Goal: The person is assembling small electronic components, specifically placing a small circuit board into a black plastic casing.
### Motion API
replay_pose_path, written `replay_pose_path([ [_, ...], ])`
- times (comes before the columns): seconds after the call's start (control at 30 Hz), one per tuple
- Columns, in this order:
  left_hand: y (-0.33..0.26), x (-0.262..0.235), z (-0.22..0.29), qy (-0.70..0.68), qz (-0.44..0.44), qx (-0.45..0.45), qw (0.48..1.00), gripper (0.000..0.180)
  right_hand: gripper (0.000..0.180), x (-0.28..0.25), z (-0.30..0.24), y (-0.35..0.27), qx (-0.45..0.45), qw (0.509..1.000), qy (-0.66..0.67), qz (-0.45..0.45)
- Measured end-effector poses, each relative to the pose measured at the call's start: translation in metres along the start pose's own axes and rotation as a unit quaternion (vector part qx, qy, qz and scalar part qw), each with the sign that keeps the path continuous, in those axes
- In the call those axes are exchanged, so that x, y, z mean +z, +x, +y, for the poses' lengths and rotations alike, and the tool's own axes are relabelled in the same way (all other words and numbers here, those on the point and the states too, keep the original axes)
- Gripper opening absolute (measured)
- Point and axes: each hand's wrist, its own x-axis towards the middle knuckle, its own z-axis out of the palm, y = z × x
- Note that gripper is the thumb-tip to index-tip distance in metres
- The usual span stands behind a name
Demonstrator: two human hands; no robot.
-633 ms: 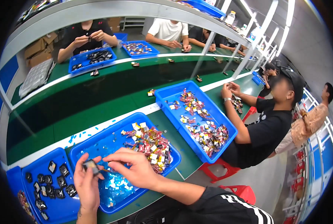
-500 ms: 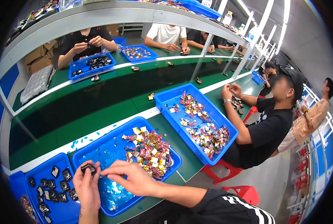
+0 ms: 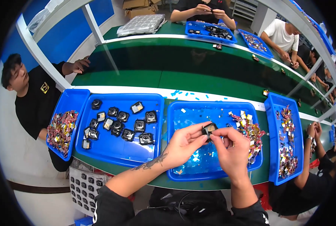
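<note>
Above the middle blue tray (image 3: pixel 171 150), both my hands meet at a small black camera-like housing (image 3: pixel 209 129) with a pale square on its face. My left hand (image 3: pixel 183 147) grips it from the left between thumb and fingers. Thumb and forefinger of my right hand (image 3: pixel 232 150) pinch at its lower right edge; any tiny piece between those fingertips is too small to make out. Beneath, bits of blue film (image 3: pixel 192 158) are scattered on the tray floor. A heap of small red, yellow and white parts (image 3: pixel 253 132) lies at the tray's right end.
Left stands a blue tray (image 3: pixel 111 156) with several black housings (image 3: pixel 118 127). Beyond it, another tray holds red-and-yellow parts (image 3: pixel 62 130). A further blue tray (image 3: pixel 273 150) stands right. A green belt (image 3: pixel 149 71) runs behind a white rail. Co-workers sit across, left (image 3: pixel 28 101) and right.
The view has swung left, bringing the housings tray and a person at the left into fuller sight. My right fingers have closed in from beside the housing onto its edge.
</note>
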Motion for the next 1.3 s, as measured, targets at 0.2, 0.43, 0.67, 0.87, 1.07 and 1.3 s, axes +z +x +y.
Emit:
replay_pose_path([
  [0.2, -0.002, -0.005, 0.003, 0.025, -0.015, -0.001, 1.0, 0.042, 0.009, 0.002, -0.011, 0.006, 0.013, 0.999, -0.006, -0.033],
  [0.43, -0.003, -0.002, 0.001, 0.044, -0.015, 0.019, 0.999, 0.041, 0.008, 0.001, -0.005, 0.006, 0.048, 0.998, 0.017, -0.048],
  [0.67, -0.003, -0.002, -0.003, 0.063, -0.014, 0.012, 0.998, 0.041, 0.007, -0.002, -0.006, 0.009, 0.054, 0.996, 0.027, -0.063],
  [0.87, -0.005, 0.002, 0.003, 0.087, -0.017, -0.009, 0.996, 0.042, 0.008, -0.002, -0.005, 0.01, 0.014, 0.999, 0.008, -0.045],
  [1.07, -0.006, -0.001, 0.005, 0.091, -0.029, 0.023, 0.995, 0.042, 0.022, -0.006, -0.004, 0.01, 0.015, 0.998, -0.05, -0.045],
  [1.3, -0.001, 0.003, 0.012, -0.002, 0.048, 0.034, 0.998, 0.043, 0.024, -0.01, 0.003, -0.011, 0.134, 0.967, 0.213, -0.034],
])
